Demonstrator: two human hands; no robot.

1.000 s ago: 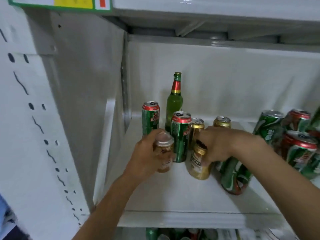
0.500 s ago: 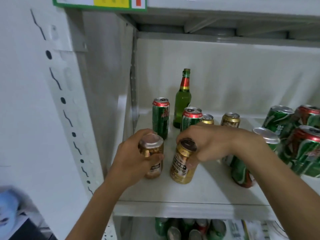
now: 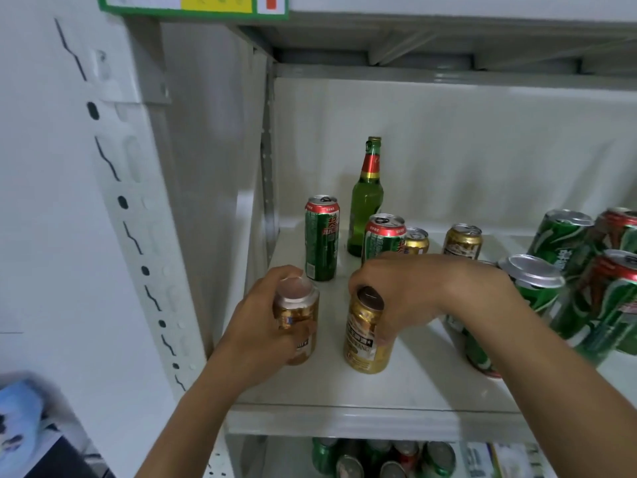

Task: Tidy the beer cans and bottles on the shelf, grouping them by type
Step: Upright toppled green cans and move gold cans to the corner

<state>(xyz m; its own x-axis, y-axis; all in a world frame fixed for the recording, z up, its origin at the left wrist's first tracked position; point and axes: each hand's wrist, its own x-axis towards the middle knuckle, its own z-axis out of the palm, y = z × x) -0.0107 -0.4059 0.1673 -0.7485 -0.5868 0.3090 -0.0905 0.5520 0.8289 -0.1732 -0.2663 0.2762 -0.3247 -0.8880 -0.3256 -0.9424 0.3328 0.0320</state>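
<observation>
1. Right, your left hand (image 3: 267, 320) is wrapped round a gold can (image 3: 297, 320) at the shelf (image 3: 344, 422) front, left side.
2. Your right hand (image 3: 410, 298) grips a second gold can (image 3: 366, 334) just beside it.
3. Careful: your right forearm hangs over the leaning green cans (image 3: 537, 288); I reckon a brush there could topple them.
4. The green bottle (image 3: 366, 198) stands at the back, well apart.

Green cans (image 3: 617, 298) cut off at right edge; lower-shelf cans (image 3: 375, 457) cropped, dim.
</observation>
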